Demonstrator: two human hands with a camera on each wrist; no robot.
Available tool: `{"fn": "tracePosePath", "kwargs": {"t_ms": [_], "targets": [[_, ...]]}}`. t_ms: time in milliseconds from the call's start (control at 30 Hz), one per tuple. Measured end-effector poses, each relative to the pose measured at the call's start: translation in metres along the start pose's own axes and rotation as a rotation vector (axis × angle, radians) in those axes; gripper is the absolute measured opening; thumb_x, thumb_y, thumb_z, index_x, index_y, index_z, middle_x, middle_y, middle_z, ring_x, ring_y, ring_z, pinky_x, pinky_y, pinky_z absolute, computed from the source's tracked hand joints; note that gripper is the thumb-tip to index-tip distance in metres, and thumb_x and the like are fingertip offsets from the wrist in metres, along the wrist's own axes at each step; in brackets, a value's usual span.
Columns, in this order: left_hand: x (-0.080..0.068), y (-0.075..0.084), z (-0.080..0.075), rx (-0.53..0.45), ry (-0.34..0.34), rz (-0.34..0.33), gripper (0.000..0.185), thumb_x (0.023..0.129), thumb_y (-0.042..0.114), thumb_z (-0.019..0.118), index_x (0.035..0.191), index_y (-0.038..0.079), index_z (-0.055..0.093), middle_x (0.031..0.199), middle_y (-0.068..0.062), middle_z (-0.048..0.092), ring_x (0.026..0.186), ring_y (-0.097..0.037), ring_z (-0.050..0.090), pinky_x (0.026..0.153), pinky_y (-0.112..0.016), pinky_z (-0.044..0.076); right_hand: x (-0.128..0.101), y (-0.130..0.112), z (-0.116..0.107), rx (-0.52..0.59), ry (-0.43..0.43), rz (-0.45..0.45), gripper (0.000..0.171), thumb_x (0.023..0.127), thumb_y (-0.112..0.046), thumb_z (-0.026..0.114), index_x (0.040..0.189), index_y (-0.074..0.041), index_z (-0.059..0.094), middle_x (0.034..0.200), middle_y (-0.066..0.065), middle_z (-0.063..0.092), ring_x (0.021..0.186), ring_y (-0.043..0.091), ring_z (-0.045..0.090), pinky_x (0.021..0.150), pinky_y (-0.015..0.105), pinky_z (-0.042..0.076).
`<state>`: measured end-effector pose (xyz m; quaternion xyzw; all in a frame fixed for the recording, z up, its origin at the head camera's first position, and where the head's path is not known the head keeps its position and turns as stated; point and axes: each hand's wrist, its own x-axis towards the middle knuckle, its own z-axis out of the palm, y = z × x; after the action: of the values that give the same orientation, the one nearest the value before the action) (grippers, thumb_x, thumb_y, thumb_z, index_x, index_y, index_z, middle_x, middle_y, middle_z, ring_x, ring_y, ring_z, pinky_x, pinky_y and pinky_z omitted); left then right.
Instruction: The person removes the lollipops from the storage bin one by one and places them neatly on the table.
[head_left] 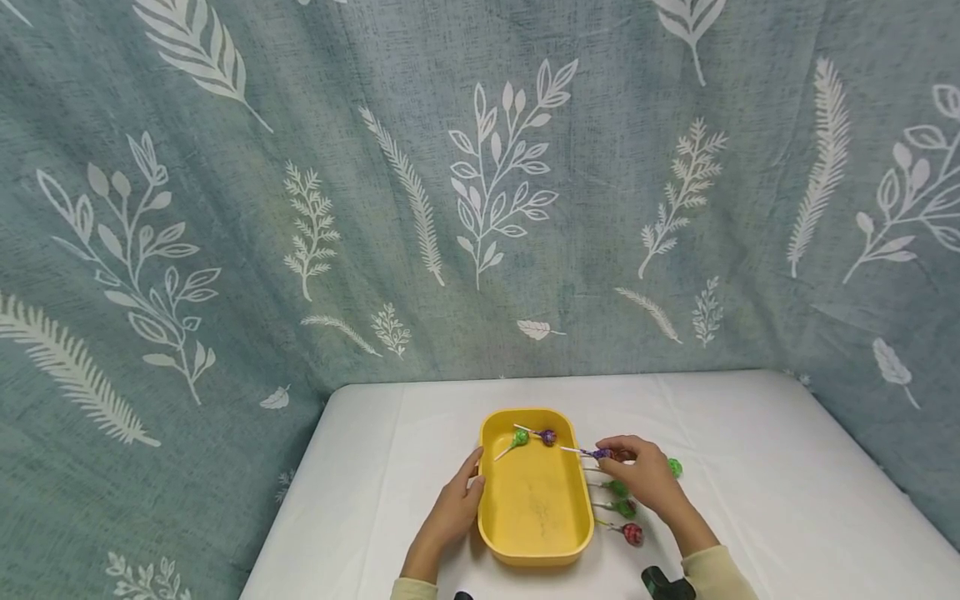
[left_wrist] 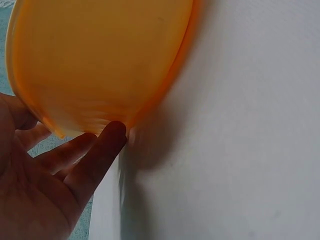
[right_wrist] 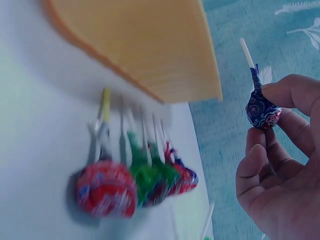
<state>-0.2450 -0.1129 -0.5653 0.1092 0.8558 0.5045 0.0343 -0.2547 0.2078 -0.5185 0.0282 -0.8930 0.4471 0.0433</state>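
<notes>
Left hand (head_left: 450, 508): fingers mostly straight, touching the left side of the yellow tray (head_left: 534, 508). Right hand (head_left: 647, 477): thumb and fingers pinch a dark purple lollipop (right_wrist: 261, 111) by its wrapped head, stick toward the tray, tip overlapping its right rim in head view. In tray, far end: light green lollipop (head_left: 521, 437) and second purple lollipop (head_left: 549, 437). Right of tray, on the white table (head_left: 397, 483): lollipop row, sticks trayward, red lollipop (head_left: 633, 534) nearest the person. Behind: leaf-print cloth (head_left: 420, 325).
</notes>
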Motion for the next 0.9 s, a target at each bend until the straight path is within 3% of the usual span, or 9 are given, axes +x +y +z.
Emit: {"fn": "tracePosePath", "kwargs": {"t_ms": [267,533,900], "targets": [[0.0,0.0,-0.001,-0.001,0.004,-0.002,0.051,0.108,0.018,0.046,0.157,0.012,0.037,0.139,-0.028,0.054,0.121,-0.044,0.058,0.103,-0.062,0.042,-0.006,0.017,-0.015,-0.061,0.016,0.043,0.03,0.091,-0.017,0.073,0.119,-0.006,0.073,0.117,0.017,0.068,0.107,0.036,0.063,0.085,0.055,0.053],[-0.001,0.001,-0.001,0.0,-0.003,-0.014,0.051,0.108,0.019,0.045,0.158,0.013,0.036,0.14,-0.027,0.054,0.125,-0.045,0.055,0.105,-0.063,0.041,-0.012,0.036,-0.024,-0.104,0.044,0.071,0.032,0.089,-0.015,0.074,0.118,-0.003,0.073,0.107,0.015,0.069,0.098,0.032,0.063,0.07,0.038,0.051],[0.0,0.002,-0.002,-0.001,-0.007,0.002,0.051,0.108,0.02,0.045,0.158,0.011,0.037,0.14,-0.028,0.053,0.121,-0.045,0.059,0.103,-0.062,0.043,-0.017,0.062,-0.032,-0.158,0.062,0.083,0.031,0.088,-0.014,0.074,0.117,-0.002,0.073,0.108,0.018,0.071,0.1,0.038,0.065,0.081,0.053,0.052]]}}
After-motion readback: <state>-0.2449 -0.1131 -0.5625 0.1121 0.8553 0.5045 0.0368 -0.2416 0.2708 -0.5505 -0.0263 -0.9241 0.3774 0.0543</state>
